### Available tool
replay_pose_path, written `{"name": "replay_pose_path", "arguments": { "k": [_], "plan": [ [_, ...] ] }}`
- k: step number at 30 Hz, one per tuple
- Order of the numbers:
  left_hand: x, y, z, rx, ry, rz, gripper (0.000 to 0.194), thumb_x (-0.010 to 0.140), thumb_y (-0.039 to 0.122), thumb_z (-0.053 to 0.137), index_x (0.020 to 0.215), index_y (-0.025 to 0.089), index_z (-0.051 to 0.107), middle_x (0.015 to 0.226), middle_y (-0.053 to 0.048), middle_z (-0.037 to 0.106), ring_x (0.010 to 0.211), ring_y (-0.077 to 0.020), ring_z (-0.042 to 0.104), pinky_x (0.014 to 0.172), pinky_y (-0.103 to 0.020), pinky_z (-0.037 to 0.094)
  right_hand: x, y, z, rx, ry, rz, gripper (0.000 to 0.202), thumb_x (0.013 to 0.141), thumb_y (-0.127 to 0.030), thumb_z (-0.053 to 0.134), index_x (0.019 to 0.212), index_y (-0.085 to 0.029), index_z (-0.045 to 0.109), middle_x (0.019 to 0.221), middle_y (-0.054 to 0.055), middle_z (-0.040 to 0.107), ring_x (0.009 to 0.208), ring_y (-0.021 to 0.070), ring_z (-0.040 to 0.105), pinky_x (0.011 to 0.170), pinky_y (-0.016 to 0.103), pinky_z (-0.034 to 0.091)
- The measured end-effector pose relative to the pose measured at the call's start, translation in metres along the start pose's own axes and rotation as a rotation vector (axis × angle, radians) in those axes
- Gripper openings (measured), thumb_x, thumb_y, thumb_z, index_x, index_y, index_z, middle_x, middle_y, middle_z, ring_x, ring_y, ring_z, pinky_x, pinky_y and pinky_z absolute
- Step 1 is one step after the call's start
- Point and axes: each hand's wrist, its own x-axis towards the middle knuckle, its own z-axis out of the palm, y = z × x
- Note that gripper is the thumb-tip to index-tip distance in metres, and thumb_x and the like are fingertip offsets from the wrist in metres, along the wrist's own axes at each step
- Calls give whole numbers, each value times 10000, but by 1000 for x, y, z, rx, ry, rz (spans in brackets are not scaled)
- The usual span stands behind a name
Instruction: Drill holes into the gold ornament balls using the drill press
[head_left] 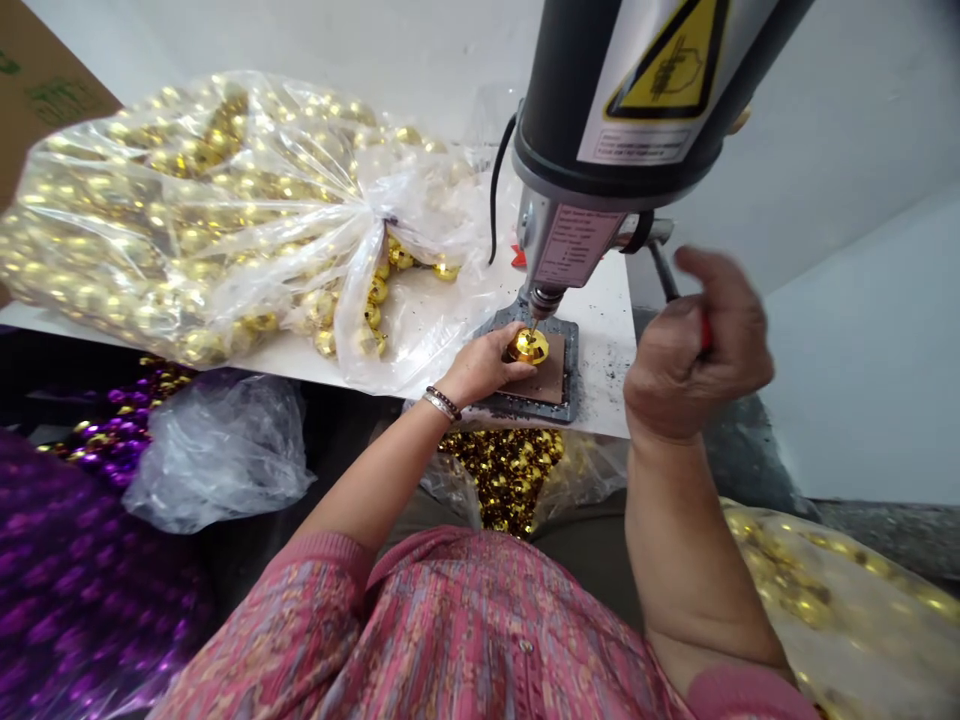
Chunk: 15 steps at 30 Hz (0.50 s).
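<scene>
Nearest, we see our pink patterned shirt (465, 630), and beyond it a heap of small gold pieces (514, 475) in clear plastic (581, 470). Our right hand (701, 355) has its grip clenched round the lever (663, 272) of the drill press (570, 180). Our left hand (484, 368) has its grip round the side of a gold ball (529, 346), which sits on a brown board (551, 380) on the press's base (572, 350), directly under the bit (533, 325); we cannot tell whether the bit is inside it. Farther back on the worktop (613, 330) lies a big clear bag (225, 200) of gold balls (375, 290)
</scene>
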Motion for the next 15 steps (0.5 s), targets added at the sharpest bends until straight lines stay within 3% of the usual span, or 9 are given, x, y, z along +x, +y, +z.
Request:
{"name": "replay_pose_path", "arguments": {
  "k": [5,8,10,11,13,15],
  "plan": [
    [0,-1,1,-33,-3,-8,681,844,267,816,1496,214,626,1266,-63,782,1155,-245,734,1057,-343,548,-5,2,0,3,-13,-18,386,1011,-258,408,1112,-137,760,893,24,713,764,43,615,751,202,521],
    [1,1,2,-82,15,2,641,824,245,824,1441,207,652,1236,-47,787,1116,-230,733,1027,-341,555,31,-4,0,83,-6,69,436,1021,-271,376,1119,-149,782,843,13,690,762,36,633,768,202,530],
    [-2,2,1,-119,39,-3,615,812,235,830,1402,191,664,1216,-52,787,1083,-224,733,992,-335,563,63,-8,3,186,23,188,425,1004,-274,410,1022,-131,810,695,-4,615,645,21,566,679,188,462],
    [-6,3,0,-137,55,-8,597,811,238,831,1383,184,669,1204,-56,787,1065,-221,732,972,-330,566,78,-8,5,231,-28,223,422,995,-258,415,995,-132,818,645,-11,566,587,13,512,644,189,422],
    [-18,5,-4,-161,77,-11,553,814,263,832,1339,179,682,1164,-60,787,1019,-212,727,922,-320,570,100,-7,8,273,-85,282,401,988,-226,441,951,-137,830,598,-16,487,551,12,466,694,212,463],
    [-35,5,-8,-173,17,4,523,815,300,837,1305,182,696,1098,-56,788,950,-201,721,862,-315,570,110,-5,10,276,-130,319,391,982,-187,450,930,-151,835,590,-15,447,574,23,493,770,229,504]
  ]
}}
